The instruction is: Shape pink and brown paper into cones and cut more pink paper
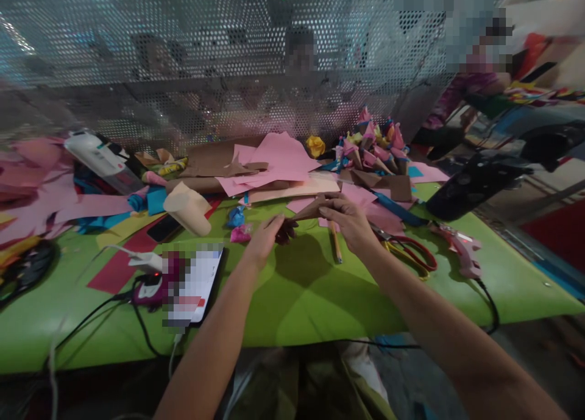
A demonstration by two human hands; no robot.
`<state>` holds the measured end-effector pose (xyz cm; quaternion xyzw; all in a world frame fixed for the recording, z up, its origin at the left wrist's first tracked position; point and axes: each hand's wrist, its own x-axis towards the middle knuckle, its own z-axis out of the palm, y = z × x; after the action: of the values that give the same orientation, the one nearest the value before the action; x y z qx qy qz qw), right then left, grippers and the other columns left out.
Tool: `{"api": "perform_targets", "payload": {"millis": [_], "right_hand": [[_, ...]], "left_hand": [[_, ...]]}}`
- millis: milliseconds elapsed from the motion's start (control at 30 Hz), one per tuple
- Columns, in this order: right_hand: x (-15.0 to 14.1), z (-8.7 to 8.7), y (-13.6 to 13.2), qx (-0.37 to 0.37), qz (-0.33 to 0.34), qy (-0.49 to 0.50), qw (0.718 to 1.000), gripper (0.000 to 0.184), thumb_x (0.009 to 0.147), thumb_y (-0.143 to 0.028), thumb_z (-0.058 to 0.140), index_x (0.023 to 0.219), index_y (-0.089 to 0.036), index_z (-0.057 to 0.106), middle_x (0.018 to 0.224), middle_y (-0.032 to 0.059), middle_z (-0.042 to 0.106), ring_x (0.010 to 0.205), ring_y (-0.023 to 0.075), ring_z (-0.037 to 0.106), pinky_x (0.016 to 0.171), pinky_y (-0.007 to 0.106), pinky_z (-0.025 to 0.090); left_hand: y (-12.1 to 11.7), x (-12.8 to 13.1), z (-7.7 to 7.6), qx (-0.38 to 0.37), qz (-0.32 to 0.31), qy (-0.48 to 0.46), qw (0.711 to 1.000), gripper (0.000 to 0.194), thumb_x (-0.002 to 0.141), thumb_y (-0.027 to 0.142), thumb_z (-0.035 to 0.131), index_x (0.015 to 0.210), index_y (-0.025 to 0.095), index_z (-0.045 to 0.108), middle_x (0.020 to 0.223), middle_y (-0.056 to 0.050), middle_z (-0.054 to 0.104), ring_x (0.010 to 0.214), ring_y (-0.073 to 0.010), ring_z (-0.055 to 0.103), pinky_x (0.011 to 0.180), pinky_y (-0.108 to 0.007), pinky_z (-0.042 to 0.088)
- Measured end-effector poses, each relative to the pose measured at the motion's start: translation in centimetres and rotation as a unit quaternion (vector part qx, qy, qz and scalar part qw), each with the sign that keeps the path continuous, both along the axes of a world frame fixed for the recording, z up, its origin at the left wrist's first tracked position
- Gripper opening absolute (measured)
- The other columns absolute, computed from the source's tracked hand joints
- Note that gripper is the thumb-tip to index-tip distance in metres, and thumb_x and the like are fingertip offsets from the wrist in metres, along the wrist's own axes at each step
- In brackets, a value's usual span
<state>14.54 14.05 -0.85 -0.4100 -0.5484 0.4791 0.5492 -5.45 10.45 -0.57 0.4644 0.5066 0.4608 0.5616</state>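
A piece of brown paper, narrowing to a point on its left like a rolled cone, is held above the green table. My right hand grips its wider end, thumb below and fingers on top. At the pointed end, my left hand is closed with thumb and curled fingers; shadow partly hides its fingertips. Below the right hand lies a pencil. Small blue and pink crumpled pieces sit just left of my left hand.
Scissors and a pink glue gun with a cord lie to the right. A phone and power plugs are at left. Pink sheets and paper cones are piled behind, before a perforated metal panel.
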Motion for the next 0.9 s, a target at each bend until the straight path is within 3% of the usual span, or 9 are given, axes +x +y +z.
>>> {"api": "perform_targets", "payload": {"millis": [333, 567, 700, 900], "right_hand": [[-0.1, -0.1, 0.0, 0.033, 0.001, 0.004, 0.999, 0.019, 0.072, -0.041, 0.075, 0.077, -0.023, 0.075, 0.11, 0.006, 0.06, 0.106, 0.0248, 0.058, 0.095, 0.042, 0.049], [0.1, 0.4, -0.3, 0.077, -0.014, -0.09, 0.993, 0.019, 0.076, -0.04, 0.072, 0.07, -0.022, 0.07, 0.109, 0.0085, 0.063, 0.106, 0.0263, 0.058, 0.093, 0.043, 0.049], [-0.2, 0.9, -0.9, 0.13, 0.024, -0.142, 0.981, 0.014, 0.08, -0.034, 0.07, 0.074, -0.022, 0.072, 0.115, 0.0097, 0.065, 0.109, 0.0266, 0.059, 0.093, 0.043, 0.049], [-0.5, 1.2, -1.4, 0.185, 0.043, -0.162, 0.968, 0.013, 0.086, -0.032, 0.067, 0.078, -0.022, 0.072, 0.119, 0.0104, 0.065, 0.11, 0.0258, 0.061, 0.086, 0.04, 0.053]], "left_hand": [[0.2, 0.4, -1.0, 0.069, -0.04, 0.064, 0.995, 0.035, 0.085, 0.053, 0.062, 0.074, 0.02, 0.059, 0.069, 0.001, 0.057, 0.063, -0.013, 0.05, 0.061, -0.026, 0.039], [0.2, 0.2, -0.5, 0.12, -0.062, 0.205, 0.969, 0.029, 0.094, 0.044, 0.053, 0.077, 0.021, 0.059, 0.07, 0.0, 0.06, 0.067, -0.016, 0.054, 0.066, -0.029, 0.041], [-0.2, 0.5, 0.2, 0.107, -0.119, 0.165, 0.973, 0.034, 0.093, 0.052, 0.053, 0.097, 0.02, 0.064, 0.078, -0.002, 0.064, 0.07, -0.0167, 0.056, 0.067, -0.029, 0.043], [-0.3, 0.7, 0.1, 0.094, -0.104, 0.14, 0.98, 0.036, 0.089, 0.054, 0.057, 0.092, 0.019, 0.063, 0.074, 0.0, 0.055, 0.07, -0.015, 0.047, 0.064, -0.028, 0.038]]}}
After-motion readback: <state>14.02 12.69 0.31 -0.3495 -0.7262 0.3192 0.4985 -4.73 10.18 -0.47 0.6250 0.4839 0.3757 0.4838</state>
